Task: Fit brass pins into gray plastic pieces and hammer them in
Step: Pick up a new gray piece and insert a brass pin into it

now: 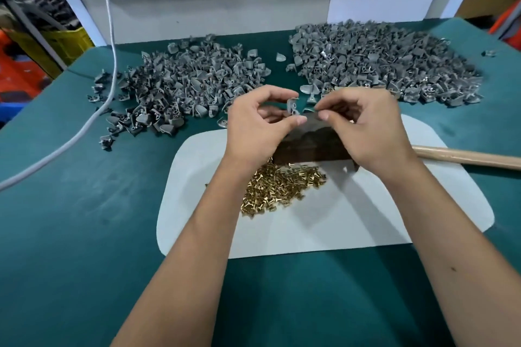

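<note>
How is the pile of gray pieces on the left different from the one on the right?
The left pile looks darker and is loosely scattered, with strays toward the white cable. The right pile looks lighter, bigger and more tightly heaped. Both lie on the green table, made of similar small gray plastic pieces.

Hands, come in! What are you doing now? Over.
Left hand pinching one gray piece. Right hand fingers pinched beside it, pin not visible. Hammer handle untouched. Nothing in the way.

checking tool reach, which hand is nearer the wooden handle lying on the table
Right. The right hand is just left of the wooden handle, its wrist almost at the handle's near end. The left hand is farther left, beyond the right hand.
</note>
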Available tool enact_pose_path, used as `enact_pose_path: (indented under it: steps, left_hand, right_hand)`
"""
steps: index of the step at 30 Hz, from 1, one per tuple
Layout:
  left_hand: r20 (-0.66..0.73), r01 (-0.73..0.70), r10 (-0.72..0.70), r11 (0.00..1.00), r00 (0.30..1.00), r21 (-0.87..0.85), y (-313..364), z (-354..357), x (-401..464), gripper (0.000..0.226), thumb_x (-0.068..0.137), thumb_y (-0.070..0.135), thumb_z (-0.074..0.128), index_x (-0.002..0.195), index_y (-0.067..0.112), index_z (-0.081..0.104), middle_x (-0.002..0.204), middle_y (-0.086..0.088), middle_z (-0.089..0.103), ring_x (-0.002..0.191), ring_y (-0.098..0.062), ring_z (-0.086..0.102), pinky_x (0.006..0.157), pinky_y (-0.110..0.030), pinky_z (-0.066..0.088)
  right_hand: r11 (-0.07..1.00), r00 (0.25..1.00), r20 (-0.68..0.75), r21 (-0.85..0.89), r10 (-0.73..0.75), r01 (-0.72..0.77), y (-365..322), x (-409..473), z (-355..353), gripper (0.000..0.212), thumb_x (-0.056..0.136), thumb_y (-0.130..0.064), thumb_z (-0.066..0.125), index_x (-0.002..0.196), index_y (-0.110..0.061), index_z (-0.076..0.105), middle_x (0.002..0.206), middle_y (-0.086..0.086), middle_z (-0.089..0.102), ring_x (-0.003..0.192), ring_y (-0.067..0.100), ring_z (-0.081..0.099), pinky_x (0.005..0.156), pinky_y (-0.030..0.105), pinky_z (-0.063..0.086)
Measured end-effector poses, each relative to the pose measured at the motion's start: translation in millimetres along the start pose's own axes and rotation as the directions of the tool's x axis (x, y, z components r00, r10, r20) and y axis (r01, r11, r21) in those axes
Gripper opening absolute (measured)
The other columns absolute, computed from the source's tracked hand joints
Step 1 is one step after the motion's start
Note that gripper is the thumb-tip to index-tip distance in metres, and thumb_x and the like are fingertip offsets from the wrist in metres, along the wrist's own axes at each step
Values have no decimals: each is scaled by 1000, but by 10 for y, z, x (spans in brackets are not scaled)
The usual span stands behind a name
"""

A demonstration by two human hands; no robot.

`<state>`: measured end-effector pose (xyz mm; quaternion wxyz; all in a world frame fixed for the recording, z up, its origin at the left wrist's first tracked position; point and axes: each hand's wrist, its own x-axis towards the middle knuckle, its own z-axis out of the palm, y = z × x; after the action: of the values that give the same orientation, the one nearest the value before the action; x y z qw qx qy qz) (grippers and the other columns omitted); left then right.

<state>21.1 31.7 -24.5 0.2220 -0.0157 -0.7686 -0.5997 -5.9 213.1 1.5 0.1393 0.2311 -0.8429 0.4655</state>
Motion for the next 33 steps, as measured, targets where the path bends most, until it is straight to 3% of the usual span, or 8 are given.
enact_pose_path:
  steps: [9, 13, 17, 22, 27, 30, 33]
  left_hand:
    - [123, -29, 31, 999, 992, -24, 14, 93, -60, 41, 68, 0, 92, 102, 17, 76, 89, -2, 78, 81, -15, 75, 79, -28, 61]
    - [108, -55, 56, 998, 993, -13, 3, 116, -62, 39, 66, -2, 92, 98, 13, 75, 88, -5, 78, 80, -17, 75, 78, -26, 61]
    - [95, -48, 48, 999, 994, -5, -6, 134, -66, 36, 67, -4, 91, 97, 10, 77, 87, -8, 78, 80, -26, 76, 79, -34, 62]
    - [76, -69, 68, 998, 995, 6, -27, 155, -86, 37, 66, -5, 91, 93, 16, 77, 85, -6, 78, 78, -27, 76, 76, -38, 63]
    - [65, -145, 140, 985, 988, 93, -30, 158, -77, 31, 66, 0, 91, 92, 13, 79, 85, -6, 76, 74, -25, 75, 72, -44, 64]
    - [82, -226, 214, 957, 973, 182, -37, 154, -56, 26, 67, 6, 90, 91, 8, 80, 83, -4, 74, 73, -17, 72, 69, -39, 62]
    - [76, -204, 194, 966, 978, 158, -57, 165, -76, 26, 69, 3, 89, 94, 8, 80, 85, -5, 74, 75, -20, 73, 71, -42, 63]
  right_hand:
    - [999, 998, -63, 47, -20, 23, 7, -64, 42, 31, 80, -8, 79, 99, -19, 57, 78, -13, 73, 84, 3, 71, 84, 23, 53]
    - [999, 998, -49, 45, -25, 27, 13, -73, 51, 34, 79, -8, 79, 99, -20, 55, 77, -14, 74, 83, 4, 71, 82, 26, 56]
    - [999, 998, -51, 26, -22, 23, 11, -74, 59, 35, 79, -6, 79, 99, -20, 54, 76, -14, 74, 81, 3, 70, 80, 27, 57]
    - [999, 996, -80, 29, -26, 28, -10, -95, 101, 40, 76, 1, 79, 95, -21, 52, 73, -13, 71, 77, -1, 69, 73, 13, 53]
    - [999, 997, -72, 24, -35, 37, -27, -109, 119, 38, 76, 7, 75, 90, -19, 51, 74, -5, 71, 73, 7, 69, 71, 31, 59]
    - [999, 996, -71, 2, -51, 52, -9, -97, 121, 40, 75, 11, 72, 88, -20, 51, 72, -6, 68, 71, 7, 67, 66, 21, 55]
    - [999, 996, -68, 10, -51, 52, 8, -94, 127, 35, 76, 10, 73, 89, -17, 53, 73, -7, 69, 72, 9, 68, 67, 19, 54]
